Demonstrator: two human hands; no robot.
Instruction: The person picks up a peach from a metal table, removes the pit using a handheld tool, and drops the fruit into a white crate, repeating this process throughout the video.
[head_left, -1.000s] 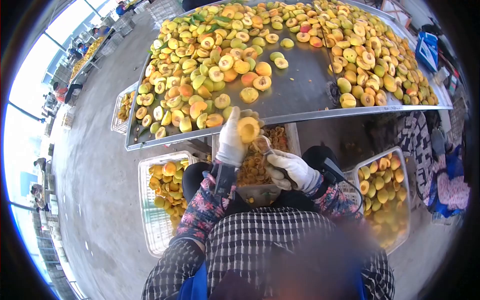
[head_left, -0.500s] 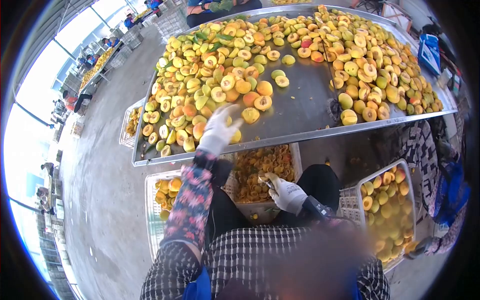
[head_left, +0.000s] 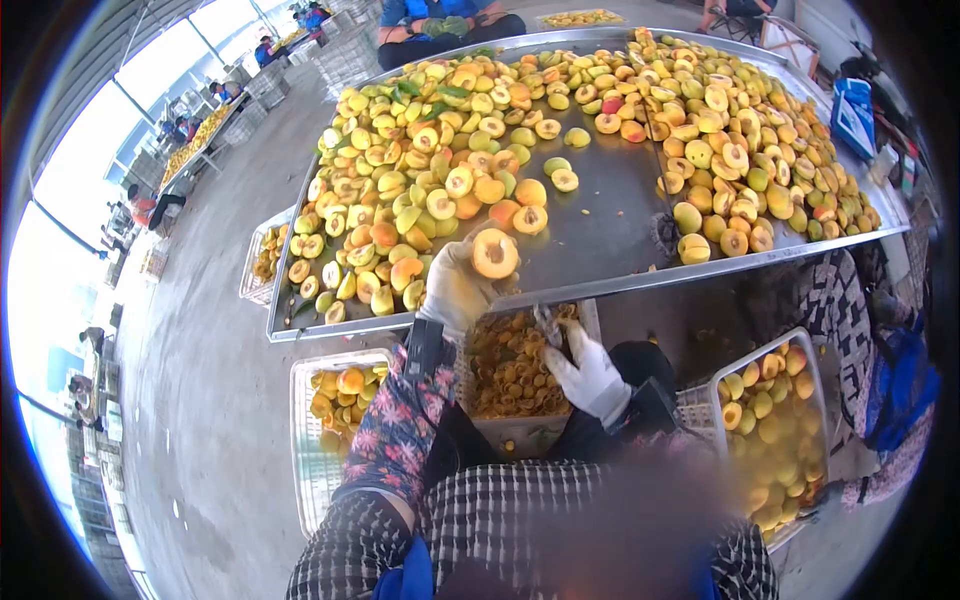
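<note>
In my gloved left hand [head_left: 452,288] is a halved peach [head_left: 494,255], its cut face turned up and showing the brown pit hollow. The hand is over the front edge of the metal table [head_left: 610,200], where many halved yellow peaches [head_left: 415,195] lie heaped. My gloved right hand [head_left: 592,382] is closed around a small metal hand tool [head_left: 546,326], whose exact shape is hard to make out. Below both hands stands a crate [head_left: 592,318] holding brownish-orange peach scraps [head_left: 515,365].
A white crate [head_left: 312,475] of peaches stands at my left, another crate [head_left: 697,406] at my right. A second peach heap [head_left: 760,150] covers the table's right side. A person in blue [head_left: 440,12] sits across the table; another person's sleeve [head_left: 880,483] shows at right.
My left hand has picked up a halved peach from the heap and drawn it back to the table's front edge. My right hand has risen slightly with the tool.
</note>
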